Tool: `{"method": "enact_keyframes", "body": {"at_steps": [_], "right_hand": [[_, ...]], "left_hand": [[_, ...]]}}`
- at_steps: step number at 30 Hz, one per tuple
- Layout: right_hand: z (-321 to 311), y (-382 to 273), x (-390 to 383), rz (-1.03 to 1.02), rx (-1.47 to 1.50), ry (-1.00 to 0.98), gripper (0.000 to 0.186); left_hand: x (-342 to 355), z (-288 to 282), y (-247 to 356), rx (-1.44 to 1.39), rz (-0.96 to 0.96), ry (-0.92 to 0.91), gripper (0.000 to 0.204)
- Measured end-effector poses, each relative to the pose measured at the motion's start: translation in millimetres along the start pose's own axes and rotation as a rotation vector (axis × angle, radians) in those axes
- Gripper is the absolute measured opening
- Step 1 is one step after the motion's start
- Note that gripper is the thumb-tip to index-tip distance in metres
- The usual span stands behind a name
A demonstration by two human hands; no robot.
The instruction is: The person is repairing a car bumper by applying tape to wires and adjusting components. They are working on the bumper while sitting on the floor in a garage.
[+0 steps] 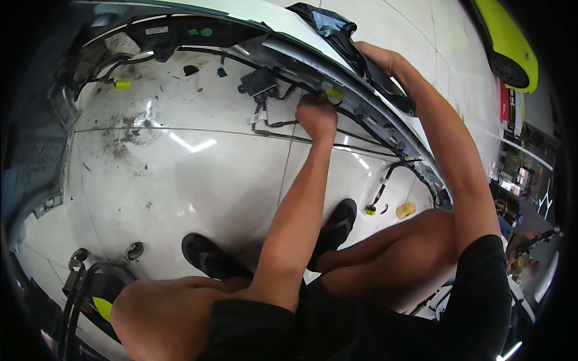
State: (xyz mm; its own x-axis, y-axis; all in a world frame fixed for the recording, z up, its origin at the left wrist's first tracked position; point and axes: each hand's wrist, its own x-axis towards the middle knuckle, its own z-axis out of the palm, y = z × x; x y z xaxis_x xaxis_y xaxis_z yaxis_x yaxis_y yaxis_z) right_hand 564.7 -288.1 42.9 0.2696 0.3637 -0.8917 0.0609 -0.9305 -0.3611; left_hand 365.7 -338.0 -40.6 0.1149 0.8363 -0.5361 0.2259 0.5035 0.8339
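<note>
A detached car bumper (283, 24) lies inside-up on the tiled floor, curving around me. My left hand (317, 114) is closed on the black wiring harness (283, 123) next to a small yellow connector (335, 94) on the bumper's inner edge. My right hand (376, 55) reaches over the bumper's outer rim, pressed against a black plastic piece (331, 27); its fingers are hidden behind the edge. A black module box (259, 81) sits on the harness just left of my left hand.
My knees and black sandals (208, 256) are below the bumper on the glossy floor (180, 180). Another yellow clip (122, 85) sits at the far left. A yellowish lump (406, 210) lies at right. Black cables and tools (90, 283) are at lower left. A lime-yellow car (509, 42) stands at upper right.
</note>
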Motion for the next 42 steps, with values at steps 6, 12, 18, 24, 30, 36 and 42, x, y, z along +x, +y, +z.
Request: {"method": "enact_keyframes", "body": {"at_steps": [6, 12, 18, 24, 30, 36, 42], "right_hand": [[-9, 6, 5, 0.004, -0.060, -0.121, 0.043], [16, -17, -3, -0.057, -0.091, -0.272, 0.048], [9, -6, 24, 0.008, -0.110, -0.218, 0.061], [-25, 16, 26, 0.112, -0.081, 0.023, 0.074], [-30, -47, -88, -0.434, -0.147, 0.233, 0.076], [55, -54, -219, -1.015, -0.597, 0.621, 0.031], [143, 39, -198, -0.818, -0.898, 0.196, 0.019]], "left_hand": [[-5, -1, -4, -0.029, 0.100, -0.024, 0.013], [3, -2, -4, -0.014, 0.106, 0.075, 0.013], [21, -4, -5, 0.027, 0.121, -0.005, 0.018], [12, 0, -23, -0.019, 0.137, -0.133, 0.023], [13, -36, -17, -0.021, 0.069, -0.223, 0.021], [-13, -100, 5, 0.672, 0.734, -0.508, 0.035], [-28, -119, -3, 1.121, 1.019, -0.594, 0.035]]}}
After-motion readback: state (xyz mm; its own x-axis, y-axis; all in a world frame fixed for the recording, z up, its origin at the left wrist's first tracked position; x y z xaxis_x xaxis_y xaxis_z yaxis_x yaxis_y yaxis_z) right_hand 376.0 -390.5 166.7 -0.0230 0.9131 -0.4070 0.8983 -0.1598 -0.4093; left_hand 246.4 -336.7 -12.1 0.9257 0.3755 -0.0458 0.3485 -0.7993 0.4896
